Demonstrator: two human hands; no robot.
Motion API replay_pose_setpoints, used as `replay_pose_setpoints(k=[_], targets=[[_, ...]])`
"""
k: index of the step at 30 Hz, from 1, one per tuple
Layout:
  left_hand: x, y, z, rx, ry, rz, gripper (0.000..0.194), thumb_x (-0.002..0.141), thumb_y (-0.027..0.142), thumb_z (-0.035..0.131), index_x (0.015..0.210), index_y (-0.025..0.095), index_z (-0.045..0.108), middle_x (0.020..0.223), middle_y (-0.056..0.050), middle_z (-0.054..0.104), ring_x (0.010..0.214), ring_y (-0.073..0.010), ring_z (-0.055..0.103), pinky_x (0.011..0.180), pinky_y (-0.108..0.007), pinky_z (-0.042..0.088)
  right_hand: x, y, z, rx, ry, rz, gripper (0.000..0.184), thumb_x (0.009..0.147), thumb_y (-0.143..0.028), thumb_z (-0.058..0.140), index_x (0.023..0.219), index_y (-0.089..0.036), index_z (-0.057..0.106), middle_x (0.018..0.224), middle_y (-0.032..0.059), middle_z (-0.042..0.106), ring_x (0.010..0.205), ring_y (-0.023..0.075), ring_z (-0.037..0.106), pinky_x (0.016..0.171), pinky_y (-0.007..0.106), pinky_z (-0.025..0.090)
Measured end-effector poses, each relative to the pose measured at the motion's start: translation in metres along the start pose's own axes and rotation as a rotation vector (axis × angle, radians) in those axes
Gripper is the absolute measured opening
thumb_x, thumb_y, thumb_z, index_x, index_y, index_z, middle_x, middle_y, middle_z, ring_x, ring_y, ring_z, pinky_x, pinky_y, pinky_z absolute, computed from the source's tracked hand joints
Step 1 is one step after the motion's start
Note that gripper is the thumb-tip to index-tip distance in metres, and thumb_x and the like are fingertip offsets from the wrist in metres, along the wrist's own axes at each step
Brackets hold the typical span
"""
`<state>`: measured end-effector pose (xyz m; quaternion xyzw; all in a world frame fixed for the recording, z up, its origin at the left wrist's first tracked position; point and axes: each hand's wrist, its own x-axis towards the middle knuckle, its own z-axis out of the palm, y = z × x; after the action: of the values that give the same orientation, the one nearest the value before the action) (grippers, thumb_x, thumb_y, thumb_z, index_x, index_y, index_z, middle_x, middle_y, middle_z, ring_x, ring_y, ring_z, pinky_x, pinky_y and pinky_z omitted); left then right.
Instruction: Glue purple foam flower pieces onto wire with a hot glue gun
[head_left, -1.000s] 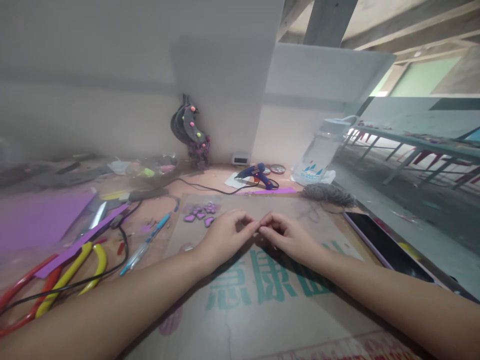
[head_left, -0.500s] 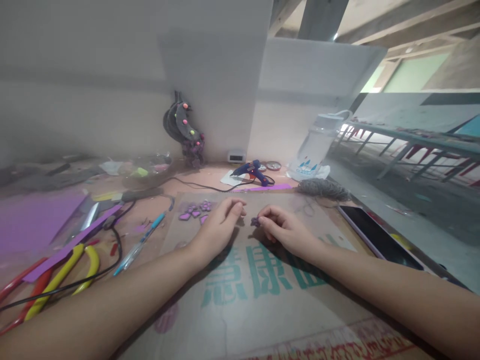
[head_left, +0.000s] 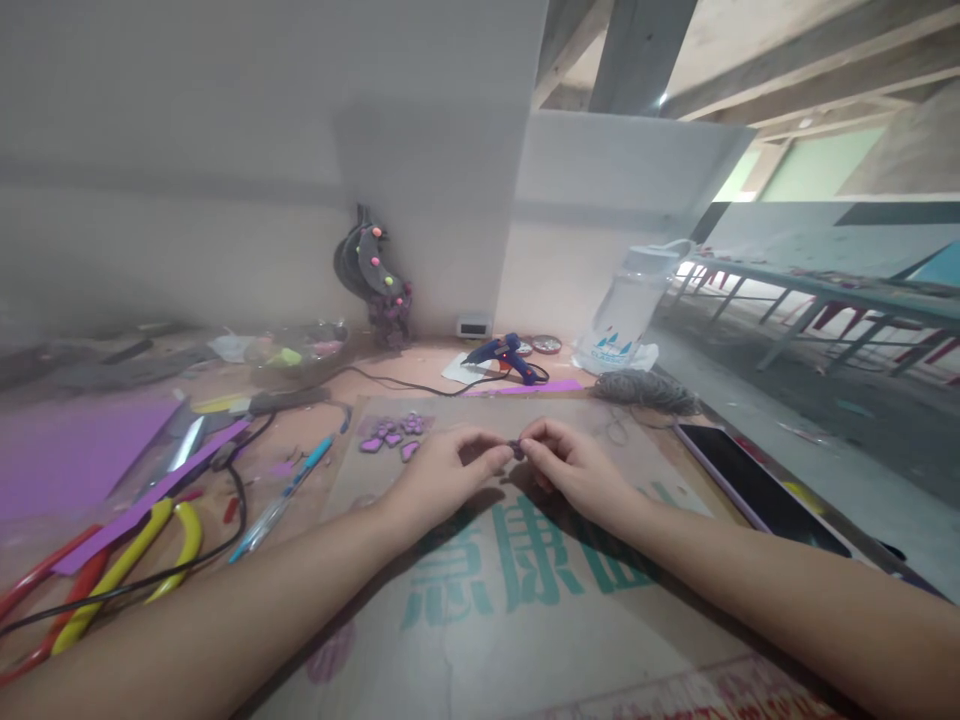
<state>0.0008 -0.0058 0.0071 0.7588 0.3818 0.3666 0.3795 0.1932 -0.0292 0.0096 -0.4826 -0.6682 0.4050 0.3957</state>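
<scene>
In the head view, a small dark purple trinket [head_left: 516, 449] is held above a printed sheet [head_left: 465, 655], between the two hands. Its near edge and details are mostly hidden by skin. By the left hand [head_left: 442, 475] it is pinched at one side, with thumb and forefinger brought together at their tips and a gap left behind them. By the right hand [head_left: 577, 470] the opposite side is gripped in the same way, with the other fingers curled in.

The trinket is judged to be very light, probably soft and slightly springy, as if made of felt or yarn; its material cannot be confirmed. It is unlikely to be slippery, but it could be bent or pulled apart at thin edges if squeezed hard. It is best taken by its outer rim, with a gentle fingertip pinch, and any freshly glued spot is best avoided.

Beyond the left wrist, purple heart pieces [head_left: 370, 444] and purple flower pieces [head_left: 413, 424] are seen on the sheet. Behind it, a blue glue gun [head_left: 495, 350] is rested by a white scrap [head_left: 459, 368], and grey yarn [head_left: 646, 391] is heaped to the right, near a water bottle [head_left: 626, 305].
</scene>
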Motion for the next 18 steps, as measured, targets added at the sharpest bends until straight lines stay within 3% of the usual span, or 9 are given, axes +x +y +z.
replay_pose_setpoints(k=[8,18], targets=[[-0.0009,0.0020,0.0003,0.146,0.008,0.058,0.021,0.085,0.035,0.058,0.088,0.020,0.072,0.087,-0.003,0.071,0.080,-0.0188,0.064,0.077,-0.030,0.047,0.0000,-0.0005,0.0009,0.029,-0.042,0.011,0.032,0.086,-0.051,0.056,0.087,-0.019,0.052,0.055,-0.0070,0.047,0.048,0.0093,0.044,0.045,0.021,0.034],[-0.0012,0.0014,0.0000,0.050,0.036,0.007,0.021,0.084,0.037,0.061,0.092,0.019,0.069,0.091,-0.002,0.071,0.085,-0.0175,0.064,0.077,-0.027,0.047,-0.0007,-0.0024,0.0024,0.014,-0.026,0.011,0.032,0.087,-0.051,0.054,0.087,-0.019,0.052,0.055,-0.0069,0.047,0.048,0.0090,0.044,0.045,0.021,0.035]])
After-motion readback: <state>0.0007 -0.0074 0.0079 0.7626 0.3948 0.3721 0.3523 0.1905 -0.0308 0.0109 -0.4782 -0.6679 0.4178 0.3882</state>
